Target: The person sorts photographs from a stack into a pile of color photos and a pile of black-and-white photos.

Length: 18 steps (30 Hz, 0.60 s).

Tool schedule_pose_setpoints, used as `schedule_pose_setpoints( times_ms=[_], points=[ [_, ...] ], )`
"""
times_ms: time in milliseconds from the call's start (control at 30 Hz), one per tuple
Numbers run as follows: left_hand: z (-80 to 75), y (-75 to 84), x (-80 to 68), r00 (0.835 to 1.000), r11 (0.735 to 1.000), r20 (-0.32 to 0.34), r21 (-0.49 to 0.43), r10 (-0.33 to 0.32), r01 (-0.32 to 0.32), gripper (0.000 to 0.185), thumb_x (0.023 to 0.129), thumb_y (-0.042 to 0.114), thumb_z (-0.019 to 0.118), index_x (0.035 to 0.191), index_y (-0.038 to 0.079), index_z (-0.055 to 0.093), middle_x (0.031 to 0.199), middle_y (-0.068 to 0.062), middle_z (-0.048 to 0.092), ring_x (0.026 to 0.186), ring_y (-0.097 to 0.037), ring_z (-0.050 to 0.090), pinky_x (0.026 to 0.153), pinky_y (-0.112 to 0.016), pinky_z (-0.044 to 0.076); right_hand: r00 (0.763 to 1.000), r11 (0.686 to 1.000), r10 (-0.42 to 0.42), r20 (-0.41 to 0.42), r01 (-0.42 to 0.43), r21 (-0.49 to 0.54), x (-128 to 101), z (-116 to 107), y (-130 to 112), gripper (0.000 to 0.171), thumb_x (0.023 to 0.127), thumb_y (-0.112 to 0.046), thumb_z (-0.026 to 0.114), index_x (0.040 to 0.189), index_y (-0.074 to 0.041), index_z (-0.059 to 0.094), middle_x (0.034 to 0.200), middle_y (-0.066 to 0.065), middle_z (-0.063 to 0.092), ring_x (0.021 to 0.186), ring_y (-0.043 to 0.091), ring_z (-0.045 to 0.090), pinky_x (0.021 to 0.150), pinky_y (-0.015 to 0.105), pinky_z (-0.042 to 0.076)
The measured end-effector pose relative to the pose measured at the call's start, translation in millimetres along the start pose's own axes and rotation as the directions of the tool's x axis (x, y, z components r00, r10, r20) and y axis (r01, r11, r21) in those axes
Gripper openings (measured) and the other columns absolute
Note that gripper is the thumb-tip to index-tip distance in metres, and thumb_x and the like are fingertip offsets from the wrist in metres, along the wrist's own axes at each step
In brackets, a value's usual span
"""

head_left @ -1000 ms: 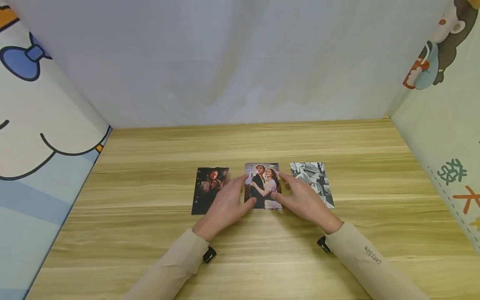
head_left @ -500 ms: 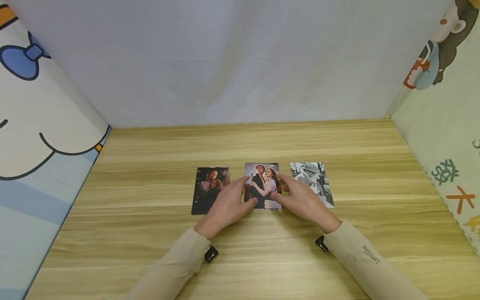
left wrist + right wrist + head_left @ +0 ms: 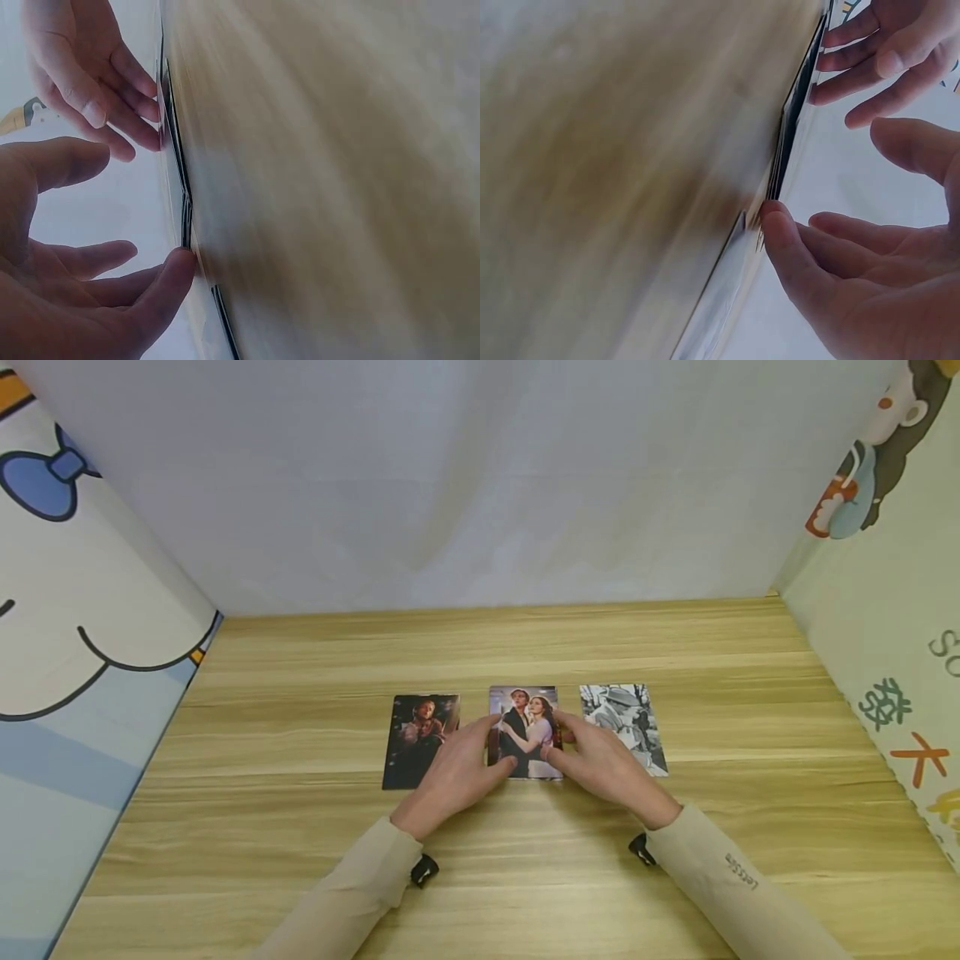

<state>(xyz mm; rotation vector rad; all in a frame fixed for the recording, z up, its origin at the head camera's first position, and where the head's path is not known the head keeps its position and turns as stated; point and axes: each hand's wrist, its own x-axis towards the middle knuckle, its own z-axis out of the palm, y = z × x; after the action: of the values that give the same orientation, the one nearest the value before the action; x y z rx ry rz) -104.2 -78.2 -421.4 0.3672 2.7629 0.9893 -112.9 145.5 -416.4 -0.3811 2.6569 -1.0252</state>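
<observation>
Three photo cards lie in a row on the wooden table. A couple is pictured on the middle card [image 3: 528, 735]; the left card [image 3: 405, 756] is dark and the right card [image 3: 626, 706] is black-and-white. My left hand [image 3: 459, 772] has its fingertips along the middle card's left edge, its thumb over the lower left corner. Opposite it, my right hand [image 3: 606, 767] touches the right edge with fingers loosely bent. Several thin layered card edges [image 3: 781, 150] show at the right hand's fingertip in the right wrist view. Each forearm covers part of an outer card.
The wood-grain table [image 3: 510, 877] runs back to a pale cloth wall [image 3: 480, 485]. Cartoon-printed panels stand at the left [image 3: 60, 568] and right [image 3: 877, 610]. Black straps [image 3: 423, 870] show at both cuffs.
Both hands stay at the middle card, with the right fingers slightly closer in to its edge. The cards have hardly moved.
</observation>
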Motion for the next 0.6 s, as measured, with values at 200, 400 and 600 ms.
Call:
schedule_pose_setpoints(
  times_ms=[200,400,600],
  points=[
    [0.2,2.0,-2.9,1.0,1.0,-0.016,-0.029,-0.007,0.007,0.065,0.095,0.027,0.074,0.15,0.002,0.051,0.135,-0.018,0.065,0.123,-0.034,0.063,0.102,-0.051,0.052,1.0,1.0,-0.01,-0.011,0.01,-0.015,-0.6,0.0,-2.6,0.069,0.098,-0.031,0.064,0.153,0.005,0.043,0.132,0.028,0.065,0.12,0.042,0.064,0.098,0.055,0.054],
    [1.0,2.5,-5.1,0.999,0.999,-0.025,-0.05,-0.021,0.019,0.062,0.096,0.027,0.073,0.149,0.004,0.052,0.133,-0.016,0.067,0.12,-0.032,0.066,0.098,-0.049,0.055,1.0,1.0,-0.01,-0.019,0.01,-0.019,-3.1,-0.4,-4.3,0.069,0.099,-0.031,0.063,0.154,0.004,0.043,0.132,0.027,0.065,0.121,0.042,0.063,0.1,0.056,0.052],
    [0.2,4.6,-7.3,0.998,0.998,-0.055,-0.056,-0.026,0.023,0.059,0.096,0.026,0.072,0.148,0.003,0.054,0.13,-0.017,0.069,0.112,-0.03,0.069,0.093,-0.048,0.057,1.0,1.0,-0.014,-0.024,0.014,-0.005,-6.0,-1.8,-6.5,0.067,0.099,-0.031,0.063,0.155,0.002,0.043,0.13,0.026,0.067,0.117,0.04,0.065,0.095,0.056,0.054]
  ],
)
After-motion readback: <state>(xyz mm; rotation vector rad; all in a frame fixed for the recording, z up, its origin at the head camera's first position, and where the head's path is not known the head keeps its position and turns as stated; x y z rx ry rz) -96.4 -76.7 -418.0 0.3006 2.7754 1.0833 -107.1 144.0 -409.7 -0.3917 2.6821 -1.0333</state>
